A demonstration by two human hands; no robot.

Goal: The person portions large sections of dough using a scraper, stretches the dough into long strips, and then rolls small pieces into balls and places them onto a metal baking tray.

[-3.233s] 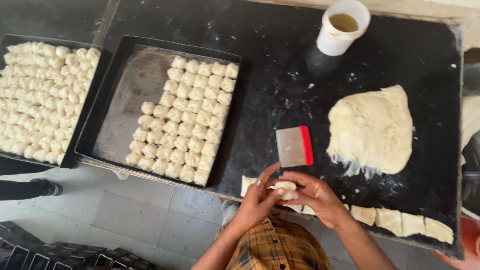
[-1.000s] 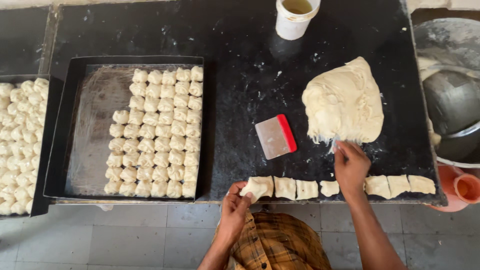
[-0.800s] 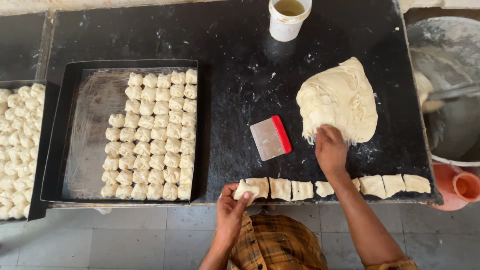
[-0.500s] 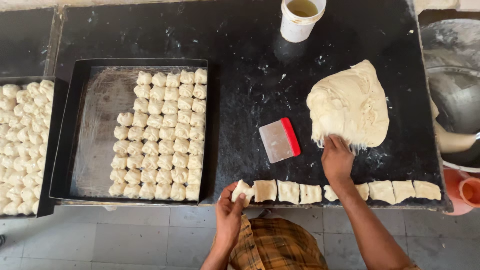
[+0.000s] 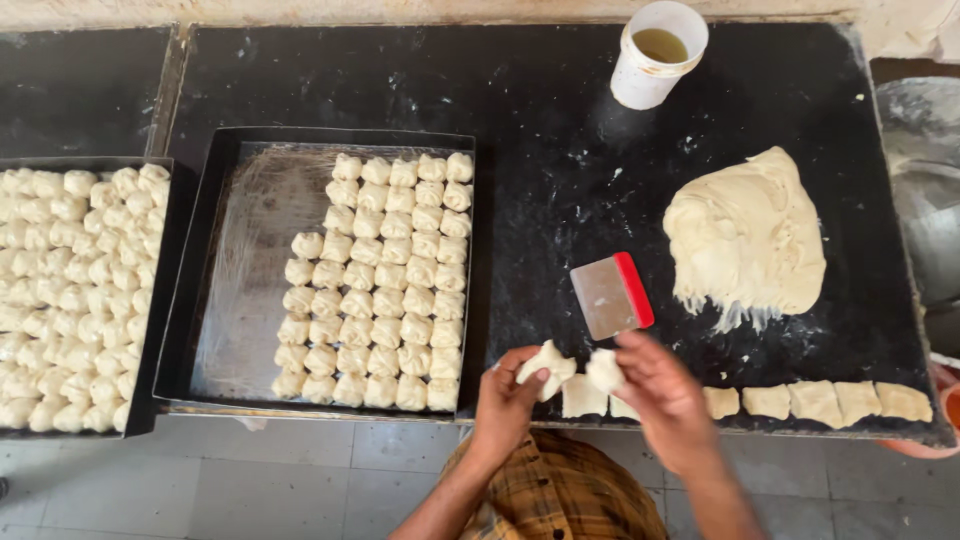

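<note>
Right hand (image 5: 660,390) has left the dough mound (image 5: 748,240) (both hands' fingers now grasp dough pieces (image 5: 545,362)).

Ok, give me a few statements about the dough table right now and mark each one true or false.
1. Each hand holds a dough piece: left hand, right hand. True.
2. The scraper has a blue edge. False: its edge is red.
3. The middle tray is completely filled. False: its left part is bare.
4. The white cup stands beyond the big dough mass. True.
</note>
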